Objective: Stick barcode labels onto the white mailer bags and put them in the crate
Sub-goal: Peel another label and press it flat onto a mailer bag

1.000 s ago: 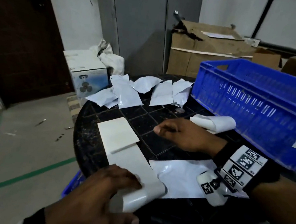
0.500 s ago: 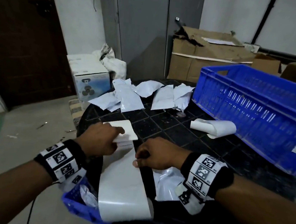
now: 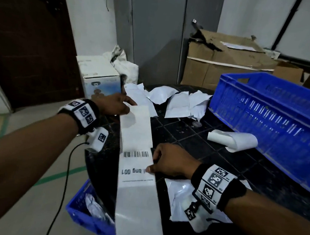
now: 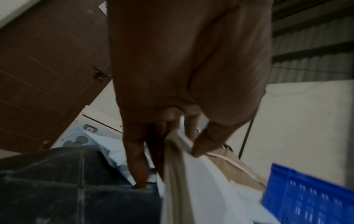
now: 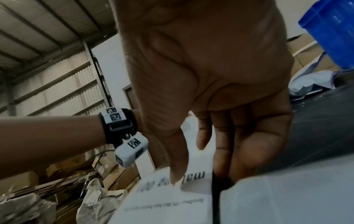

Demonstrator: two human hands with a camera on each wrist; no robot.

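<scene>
A long white label strip runs from the far left of the black table over its near edge. My left hand pinches the strip's far end between thumb and fingers, holding it up off the table. One printed barcode label sits midway along the strip. My right hand pinches that label's right edge, thumb on top of the label. A white mailer bag lies under my right wrist. The blue crate stands at the right.
Several white mailer bags lie heaped at the table's far side. A curled piece of backing paper rests by the crate. A second blue crate sits below the table's near edge. Cardboard boxes and a white box stand behind.
My left hand has lifted the strip's far end and drawn it away, so the strip is stretched out and a printed label shows. My right hand has taken the label's edge.
</scene>
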